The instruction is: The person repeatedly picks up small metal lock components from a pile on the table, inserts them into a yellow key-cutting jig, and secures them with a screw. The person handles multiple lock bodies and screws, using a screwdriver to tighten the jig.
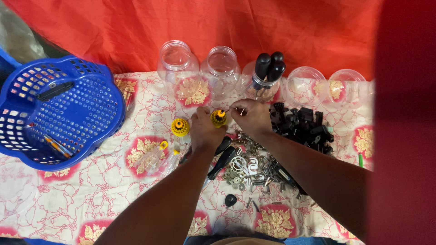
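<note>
My left hand (pixel 205 129) grips a screwdriver with a yellow and orange handle (pixel 219 118), held upright over the patterned cloth. My right hand (pixel 252 117) is right beside it, fingers pinched on a small metal piece near the handle's top. Just below both hands lies a pile of metal screws, washers and hooks (pixel 252 168) with black-handled tools (pixel 222 159) lying among them. A second yellow-handled screwdriver (pixel 180 128) stands left of my left hand.
A blue plastic basket (pixel 59 109) sits at the left. Clear plastic jars (pixel 178 68) line the back, one holding black-handled tools (pixel 269 68). Black plastic parts (pixel 302 127) are heaped at the right. A small black knob (pixel 230 199) lies near the front.
</note>
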